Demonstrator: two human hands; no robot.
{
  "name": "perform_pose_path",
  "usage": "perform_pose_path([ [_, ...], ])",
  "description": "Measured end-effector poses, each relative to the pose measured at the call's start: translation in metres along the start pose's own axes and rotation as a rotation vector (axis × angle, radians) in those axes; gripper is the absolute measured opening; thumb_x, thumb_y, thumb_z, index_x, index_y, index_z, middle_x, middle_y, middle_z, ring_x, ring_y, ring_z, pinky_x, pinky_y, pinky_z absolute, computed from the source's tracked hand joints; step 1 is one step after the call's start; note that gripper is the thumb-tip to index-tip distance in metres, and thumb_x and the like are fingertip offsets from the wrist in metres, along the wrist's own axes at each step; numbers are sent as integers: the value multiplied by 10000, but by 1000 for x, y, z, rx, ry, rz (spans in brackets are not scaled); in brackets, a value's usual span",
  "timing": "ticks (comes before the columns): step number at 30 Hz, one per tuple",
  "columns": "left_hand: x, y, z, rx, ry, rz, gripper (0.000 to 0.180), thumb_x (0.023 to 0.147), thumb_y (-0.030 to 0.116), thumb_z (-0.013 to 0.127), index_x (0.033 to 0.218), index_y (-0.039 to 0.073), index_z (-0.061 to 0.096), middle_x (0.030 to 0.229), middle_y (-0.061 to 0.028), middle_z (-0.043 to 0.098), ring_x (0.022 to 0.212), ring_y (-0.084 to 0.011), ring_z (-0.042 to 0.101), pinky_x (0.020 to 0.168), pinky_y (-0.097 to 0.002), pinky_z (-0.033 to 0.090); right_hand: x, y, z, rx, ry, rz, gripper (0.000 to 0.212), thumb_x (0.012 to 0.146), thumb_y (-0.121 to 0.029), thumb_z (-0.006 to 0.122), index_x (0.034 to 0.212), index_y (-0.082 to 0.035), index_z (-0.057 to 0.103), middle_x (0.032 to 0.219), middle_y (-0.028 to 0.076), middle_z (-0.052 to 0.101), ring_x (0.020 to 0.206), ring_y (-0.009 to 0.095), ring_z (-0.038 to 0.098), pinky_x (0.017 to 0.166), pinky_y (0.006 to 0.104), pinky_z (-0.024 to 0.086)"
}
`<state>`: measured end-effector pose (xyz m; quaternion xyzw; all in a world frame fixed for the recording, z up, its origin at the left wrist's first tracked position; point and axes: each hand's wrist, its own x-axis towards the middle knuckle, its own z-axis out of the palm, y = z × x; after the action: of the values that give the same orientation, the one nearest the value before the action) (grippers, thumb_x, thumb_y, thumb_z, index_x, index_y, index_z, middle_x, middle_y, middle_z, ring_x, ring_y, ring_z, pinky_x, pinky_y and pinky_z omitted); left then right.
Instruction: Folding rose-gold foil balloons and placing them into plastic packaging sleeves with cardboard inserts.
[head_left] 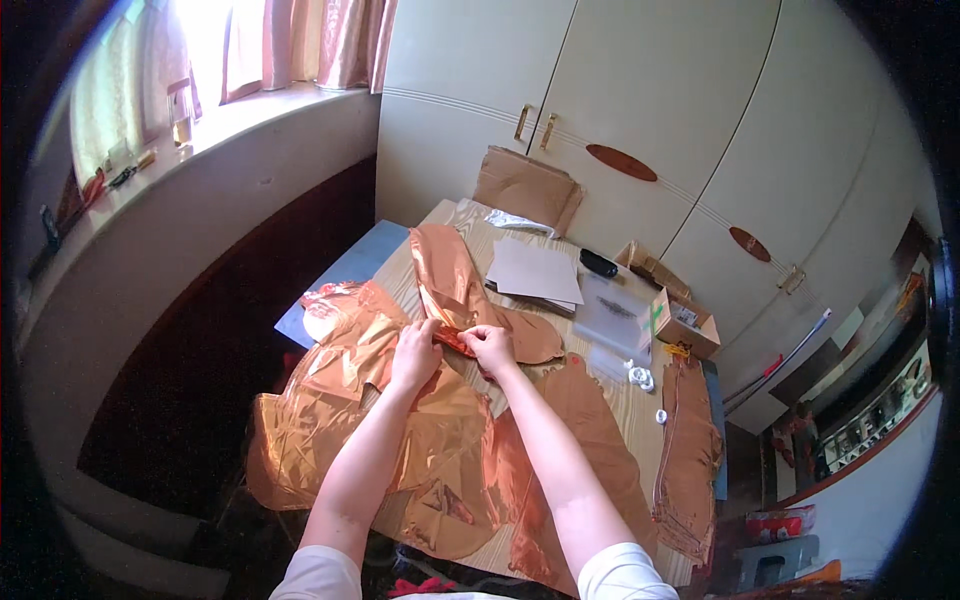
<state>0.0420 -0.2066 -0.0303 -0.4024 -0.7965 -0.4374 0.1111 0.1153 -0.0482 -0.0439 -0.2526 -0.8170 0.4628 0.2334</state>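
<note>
A large, crinkled copper-coloured foil sheet, like a flat foil balloon point(335, 400), spreads over the left of the table and hangs past its edge. My left hand point(416, 358) and my right hand point(490, 348) meet near the middle of the table. Between them a shiny red-orange fold of foil point(455, 341) is pinched, with the fingers of both hands closed on it. Beyond my hands lies a long copper foil piece point(445, 265). A flat, duller copper piece point(585, 420) with a scalloped edge rests right of my right forearm. My fingertips are partly hidden.
The wood-grain table point(645, 440) carries a stack of white sheets point(535, 270), a dark case point(598, 263), a clear plastic tray point(612, 310), white ribbon rolls point(641, 377) and a small box point(688, 325). Folded copper foil point(688, 455) lies along the right edge; cardboard point(528, 188) leans at the back.
</note>
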Motion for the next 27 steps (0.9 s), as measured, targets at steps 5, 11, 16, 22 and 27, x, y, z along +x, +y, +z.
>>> perform_pose_path([
  [5, 1, 0, 5, -34, 7, -32, 420, 712, 42, 614, 1129, 82, 578, 1042, -159, 611, 1021, -352, 552, 912, -425, 452, 8, 13, -1, 98, 18, -59, 165, 800, -203, 742, 822, -41, 720, 695, 32, 685, 593, 89, 598, 565, 277, 467],
  [11, -3, 2, -5, 84, -64, 74, 295, 729, 70, 604, 1014, 91, 681, 1078, -124, 631, 1071, -304, 551, 926, -396, 454, -1, -6, 1, 85, 58, -41, 171, 777, -213, 755, 801, -52, 702, 688, 47, 687, 595, 109, 622, 573, 284, 479],
  [16, -2, -12, 10, 221, -55, 226, 218, 760, 136, 582, 921, 83, 719, 1199, -120, 629, 1176, -249, 541, 976, -377, 432, -3, -9, 3, -61, 137, -78, 127, 773, -180, 736, 813, -70, 685, 710, 65, 687, 621, 167, 647, 589, 327, 502],
  [22, -1, -23, 17, 184, -116, 263, 253, 759, 126, 573, 966, 52, 697, 1181, -119, 645, 1174, -246, 557, 993, -380, 430, -2, -46, -21, -645, 236, -431, 61, 863, -175, 559, 882, -136, 604, 776, 122, 683, 727, 324, 674, 663, 457, 532],
  [27, 0, -17, 10, 184, -104, 294, 237, 738, 109, 572, 933, 42, 688, 1102, -108, 654, 1153, -254, 567, 919, -387, 477, -8, -106, -66, -875, 290, -677, 110, 883, -94, 456, 898, -87, 565, 745, 102, 673, 676, 286, 684, 568, 403, 554],
])
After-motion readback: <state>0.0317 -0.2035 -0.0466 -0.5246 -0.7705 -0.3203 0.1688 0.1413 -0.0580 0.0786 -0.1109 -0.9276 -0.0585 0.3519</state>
